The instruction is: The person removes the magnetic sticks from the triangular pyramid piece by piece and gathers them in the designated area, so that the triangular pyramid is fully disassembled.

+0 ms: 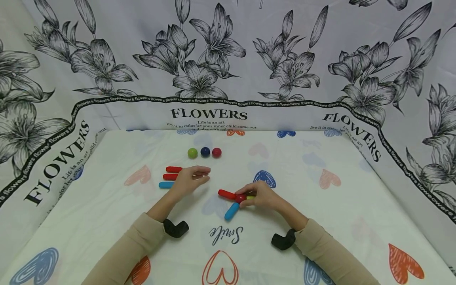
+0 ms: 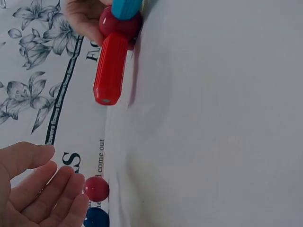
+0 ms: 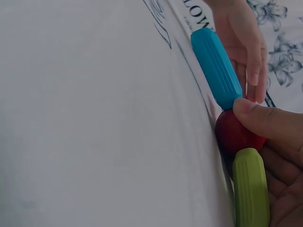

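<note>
My right hand point(image 1: 257, 194) grips a small assembly on the table: a red ball point(image 1: 240, 198) with a red rod point(image 1: 227, 194), a blue rod point(image 1: 232, 211) and a green rod point(image 3: 249, 187) stuck into it. The thumb presses the red ball point(image 3: 235, 133) beside the blue rod point(image 3: 216, 67). My left hand point(image 1: 191, 177) rests open on the cloth, fingers straight, holding nothing. Just left of it lie two red rods point(image 1: 173, 169) and a blue rod point(image 1: 165, 184). The left wrist view shows the red rod point(image 2: 110, 70) and the left hand's fingers point(image 2: 42, 194).
Three loose balls sit in a row farther back: green point(image 1: 192, 152), dark blue point(image 1: 205, 151) and red point(image 1: 216, 152). The table point(image 1: 338, 221) wears a white cloth with hearts. Floral cloth walls point(image 1: 228, 59) rise at the back and both sides.
</note>
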Demonstrator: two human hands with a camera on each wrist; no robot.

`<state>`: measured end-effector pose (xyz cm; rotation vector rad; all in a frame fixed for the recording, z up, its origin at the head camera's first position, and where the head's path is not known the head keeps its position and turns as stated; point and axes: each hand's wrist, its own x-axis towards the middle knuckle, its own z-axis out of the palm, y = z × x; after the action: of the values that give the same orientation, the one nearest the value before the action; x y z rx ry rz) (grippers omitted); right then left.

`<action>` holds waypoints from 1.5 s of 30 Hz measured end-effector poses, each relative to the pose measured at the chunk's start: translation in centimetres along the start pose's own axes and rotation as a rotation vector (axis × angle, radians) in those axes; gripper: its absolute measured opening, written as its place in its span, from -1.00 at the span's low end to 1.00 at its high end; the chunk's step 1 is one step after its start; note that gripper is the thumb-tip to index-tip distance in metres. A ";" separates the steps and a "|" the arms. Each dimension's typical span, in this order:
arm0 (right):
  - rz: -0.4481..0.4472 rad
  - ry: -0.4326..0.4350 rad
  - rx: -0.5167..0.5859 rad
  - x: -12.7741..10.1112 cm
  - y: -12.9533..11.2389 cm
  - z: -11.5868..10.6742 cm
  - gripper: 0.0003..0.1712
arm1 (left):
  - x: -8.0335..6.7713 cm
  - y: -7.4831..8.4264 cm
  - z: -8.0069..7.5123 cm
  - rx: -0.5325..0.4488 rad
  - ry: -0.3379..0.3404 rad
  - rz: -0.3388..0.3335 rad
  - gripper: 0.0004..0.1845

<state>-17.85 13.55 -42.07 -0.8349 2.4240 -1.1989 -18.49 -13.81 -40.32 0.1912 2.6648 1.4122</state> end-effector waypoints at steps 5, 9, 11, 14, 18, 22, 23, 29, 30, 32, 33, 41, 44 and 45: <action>0.005 -0.007 0.006 0.1 0.0 0.0 -0.61 | -0.7 0.2 0.9 -0.013 -0.062 0.053 -0.62; 0.006 -0.006 0.010 0.0 -0.1 0.0 -0.61 | -1.1 0.5 1.4 -0.016 -0.119 0.101 -0.63; 0.005 -0.005 0.012 0.0 -0.1 0.0 -0.61 | -1.2 0.5 1.6 -0.005 -0.152 0.122 -0.63; -0.001 -0.008 0.004 0.0 -0.1 0.0 -0.62 | -1.3 0.6 2.0 0.015 -0.199 0.162 -0.63; -0.001 -0.015 0.000 0.1 -0.1 -0.1 -0.62 | -1.2 0.7 2.5 0.035 -0.250 0.209 -0.63; -0.004 -0.019 0.009 0.1 -0.1 -0.1 -0.62 | -1.0 0.9 2.9 0.054 -0.279 0.247 -0.63; -0.006 -0.020 0.010 0.1 0.0 -0.1 -0.62 | -1.0 0.9 3.0 0.056 -0.283 0.249 -0.63; -0.010 -0.023 0.013 0.1 0.0 0.0 -0.62 | -0.8 1.1 3.7 0.103 -0.303 0.240 -0.65; -0.009 -0.024 0.014 0.1 -0.1 -0.1 -0.61 | -0.8 1.1 3.8 0.113 -0.307 0.241 -0.64; -0.006 -0.024 0.013 0.1 -0.1 -0.1 -0.61 | -0.7 1.2 3.9 0.137 -0.310 0.249 -0.64; -0.004 -0.026 0.013 0.1 -0.1 -0.1 -0.61 | -0.7 1.3 3.9 0.148 -0.311 0.254 -0.64; -0.009 -0.028 0.008 0.2 -0.2 -0.2 -0.62 | -0.6 1.5 4.1 0.207 -0.303 0.272 -0.72; -0.013 -0.028 0.010 0.3 -0.2 -0.2 -0.62 | -0.6 1.6 4.1 0.214 -0.300 0.278 -0.74; -0.013 -0.028 0.011 0.3 -0.1 -0.2 -0.63 | -0.6 1.6 4.1 0.215 -0.301 0.281 -0.75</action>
<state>-18.14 13.44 -41.84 -0.8598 2.3914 -1.1957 -17.11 -9.71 -41.23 0.7603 2.5999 1.0511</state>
